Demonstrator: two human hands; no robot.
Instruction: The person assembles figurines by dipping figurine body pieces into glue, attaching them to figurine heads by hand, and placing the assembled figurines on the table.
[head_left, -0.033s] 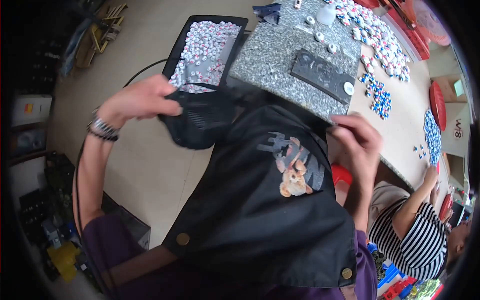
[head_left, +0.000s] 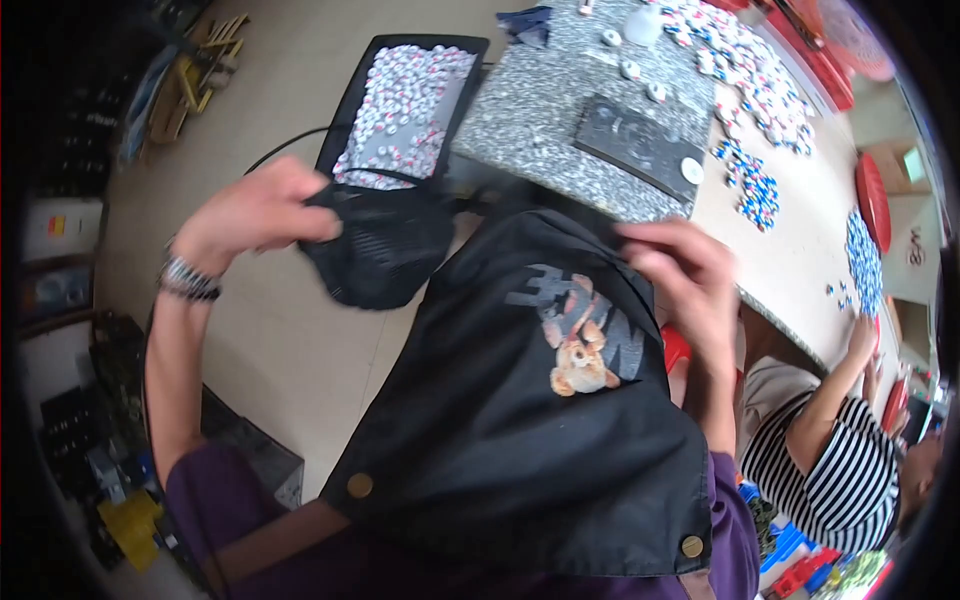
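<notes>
My left hand [head_left: 262,222] is closed, thumb and fingers pinching the left edge of a black mesh-textured cloth piece [head_left: 385,250]. Its exact kind I cannot make out. The cloth hangs over the floor, just left of the top of the black apron [head_left: 470,430] on my front. A teddy bear print and grey lettering show on the apron. On the other side, my right hand [head_left: 695,285], a little blurred, has its fingers pinched together at the apron's upper right edge, close to the granite slab's front edge.
A black tray [head_left: 482,62] of small white-and-pink pieces stands beyond the cloth. The granite slab [head_left: 530,120] bears a dark rectangular plate [head_left: 630,145] and a white bottle [head_left: 643,27]. Small coloured pieces [head_left: 755,195] lie on the table; a person in stripes [head_left: 835,460] works at right.
My left hand and the black cloth have moved slightly left and down. My right hand has come left, nearer the apron's top. The whole view has shifted a little.
</notes>
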